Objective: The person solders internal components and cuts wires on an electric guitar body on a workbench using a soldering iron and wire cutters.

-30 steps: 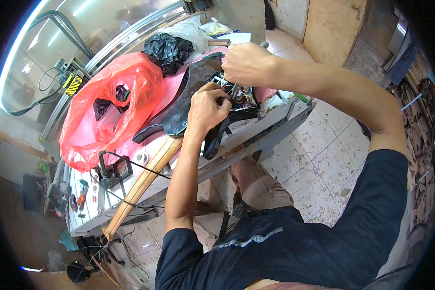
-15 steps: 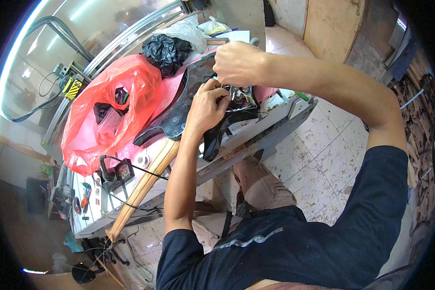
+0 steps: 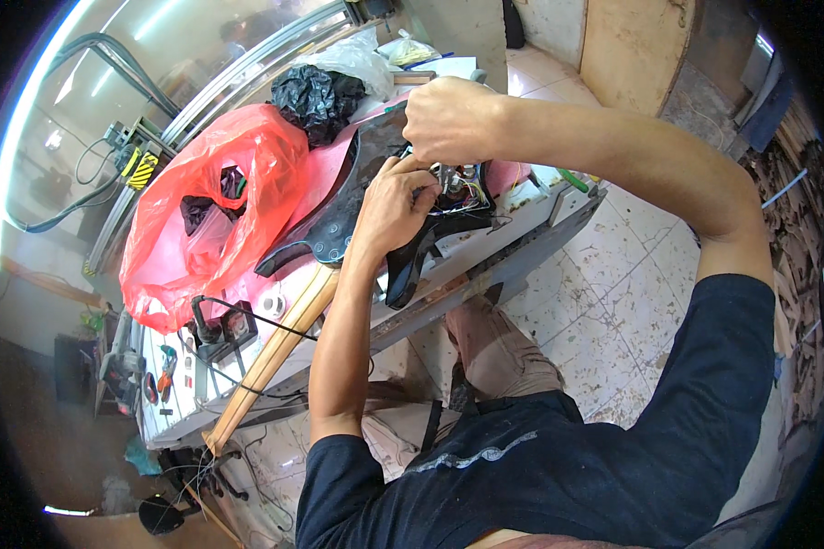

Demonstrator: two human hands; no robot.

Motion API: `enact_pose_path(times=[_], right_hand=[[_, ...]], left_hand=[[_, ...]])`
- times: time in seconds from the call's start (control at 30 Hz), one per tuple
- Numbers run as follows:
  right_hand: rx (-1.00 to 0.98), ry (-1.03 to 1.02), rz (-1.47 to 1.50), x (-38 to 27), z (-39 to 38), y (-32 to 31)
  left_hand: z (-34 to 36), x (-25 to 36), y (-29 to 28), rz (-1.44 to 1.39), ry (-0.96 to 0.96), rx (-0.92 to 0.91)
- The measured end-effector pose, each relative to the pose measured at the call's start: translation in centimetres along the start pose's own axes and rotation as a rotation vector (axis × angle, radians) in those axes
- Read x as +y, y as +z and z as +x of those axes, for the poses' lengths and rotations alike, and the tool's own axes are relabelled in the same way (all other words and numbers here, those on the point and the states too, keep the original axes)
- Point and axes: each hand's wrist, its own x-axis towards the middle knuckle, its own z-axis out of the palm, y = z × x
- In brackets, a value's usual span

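A black electric guitar [image 3: 375, 137] lies on the bench with its pale wooden neck [image 3: 270, 355] pointing to the lower left. Loose wires [image 3: 464, 188] and small parts show in an open cavity in its body. Over the far edge of that cavity my right hand [image 3: 453, 119] is closed in a fist, its back toward me; whatever is in it is hidden. My left hand [image 3: 395, 203] rests on the body just below, fingers bent and pressed together at the cavity, close under the right. The fingertips' hold cannot be made out.
A red plastic bag [image 3: 220, 201] and a black plastic bag [image 3: 316, 102] lie left of the guitar. Hand tools [image 3: 165, 371] and a black cable [image 3: 256, 316] are by the bench's left end. A green-handled tool [image 3: 572, 180] lies at the right edge. Speckled tiles cover the floor.
Both hands stay at the cavity in nearly the same pose. The left fingers have shifted slightly, closer to the right fist. The view has moved very slightly.
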Motion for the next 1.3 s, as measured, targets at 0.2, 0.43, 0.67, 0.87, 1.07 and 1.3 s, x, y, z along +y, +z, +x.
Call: enact_pose_path(times=[0.2, 0.43, 0.67, 0.87, 1.07, 1.3], right_hand=[[0.023, -0.015, -0.017, 0.0, 0.1, 0.0], [0.051, -0.054, -0.032, -0.3, 0.1, -0.4], [0.085, 0.083, -0.011, 2.3, -2.5, -2.8], [-0.043, 0.407, 0.143, 4.2, -7.3, -6.0], [-0.021, 0.733, 0.309, 3.4, -15.8, -0.3], [-0.255, 1.055, 0.968, -1.4, -15.5, 8.2]], left_hand=[[0.1, 0.0, 0.2, 0.008, -0.064, 0.014], [0.4, 0.5, 0.3, -0.023, -0.159, 0.037], [0.2, -0.3, 0.7, -0.088, -0.157, 0.048], [-0.5, 0.1, 0.3, -0.024, -0.124, 0.056], [-0.2, 0.4, 0.6, 0.003, -0.089, 0.070], [-0.6, 0.6, 0.7, 0.078, -0.050, 0.107]])
